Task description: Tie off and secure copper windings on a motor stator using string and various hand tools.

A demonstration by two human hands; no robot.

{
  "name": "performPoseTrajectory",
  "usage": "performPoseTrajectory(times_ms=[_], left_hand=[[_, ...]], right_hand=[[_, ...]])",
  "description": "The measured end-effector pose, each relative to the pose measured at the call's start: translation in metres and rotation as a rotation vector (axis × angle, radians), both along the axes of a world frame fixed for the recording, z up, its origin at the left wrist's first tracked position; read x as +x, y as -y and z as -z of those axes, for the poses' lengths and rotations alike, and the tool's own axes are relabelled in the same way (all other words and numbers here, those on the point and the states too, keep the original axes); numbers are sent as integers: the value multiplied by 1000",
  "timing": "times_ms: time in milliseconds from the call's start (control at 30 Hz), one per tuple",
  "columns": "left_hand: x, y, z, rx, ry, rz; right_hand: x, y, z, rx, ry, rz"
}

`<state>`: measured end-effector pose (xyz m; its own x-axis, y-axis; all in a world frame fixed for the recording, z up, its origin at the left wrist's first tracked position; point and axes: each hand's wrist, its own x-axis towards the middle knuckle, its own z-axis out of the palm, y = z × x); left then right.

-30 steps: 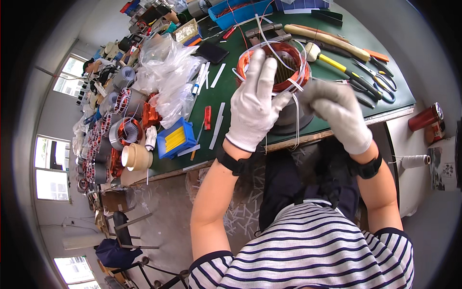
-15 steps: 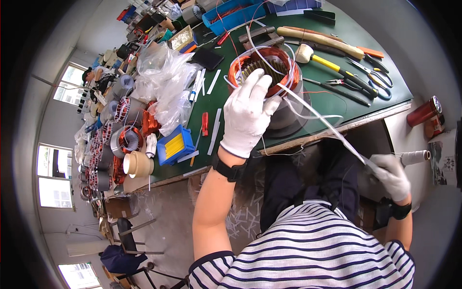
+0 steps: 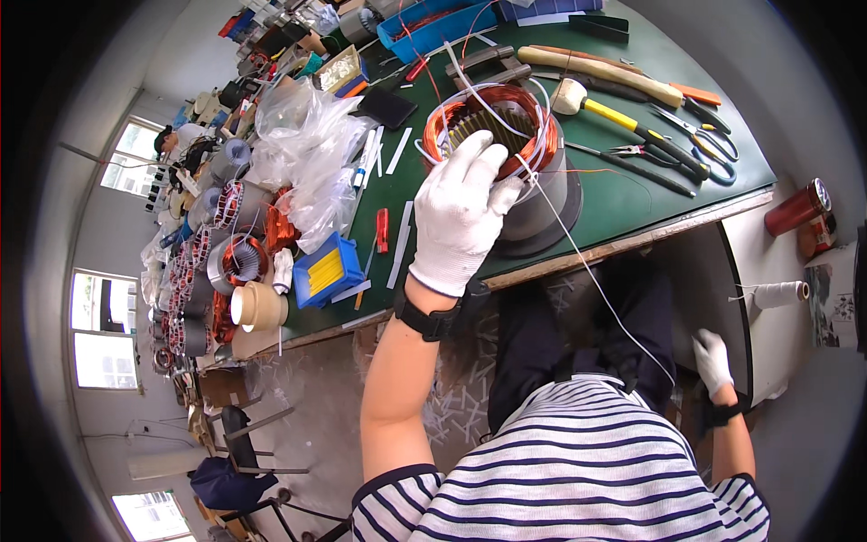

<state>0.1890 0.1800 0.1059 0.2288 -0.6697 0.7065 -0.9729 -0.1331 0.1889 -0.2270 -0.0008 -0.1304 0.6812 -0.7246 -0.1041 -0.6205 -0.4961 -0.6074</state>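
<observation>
A motor stator [image 3: 542,203] with orange copper windings [image 3: 440,122] stands upright at the table's near edge. My left hand [image 3: 462,212], in a white glove, grips its near rim, fingers curled over the windings toward the bore and thumb at the right. White cord [image 3: 591,271] is looped around the winding beside that thumb. From there one strand runs down across my lap to the edge of my striped shirt. My right hand [image 3: 713,361], also gloved, is low at my right side with its fingers apart. I see nothing in it.
Right of the stator lie a mallet [image 3: 571,96], scissors [image 3: 703,135] and pliers [image 3: 641,155]. To the left are a blue box [image 3: 327,271] of yellow strips, a red-handled tool [image 3: 383,230] and plastic bags [image 3: 307,154]. A cord spool [image 3: 778,294] lies at the right.
My right hand has moved down and away from the cord. The thick white band of cord has become one thin strand, its loop drawn close at the winding. My left hand has barely shifted.
</observation>
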Motion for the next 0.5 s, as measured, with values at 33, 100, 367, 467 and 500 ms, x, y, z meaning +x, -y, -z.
performPoseTrajectory(times_ms=[33, 100, 367, 467, 500], left_hand=[[1, 4, 3, -1, -2, 4], [3, 11, 11, -41, -13, 11], [-22, 7, 4, -79, 210, -148], [-27, 1, 7, -42, 180, -177], [-28, 0, 9, -12, 151, -193]], right_hand=[[75, -12, -70, 173, 91, -43], [166, -33, -145, 137, 468, -156], [298, -41, -212, -318, 894, -300], [300, -35, -209, -303, 911, -316], [299, -35, -209, -301, 917, -319]])
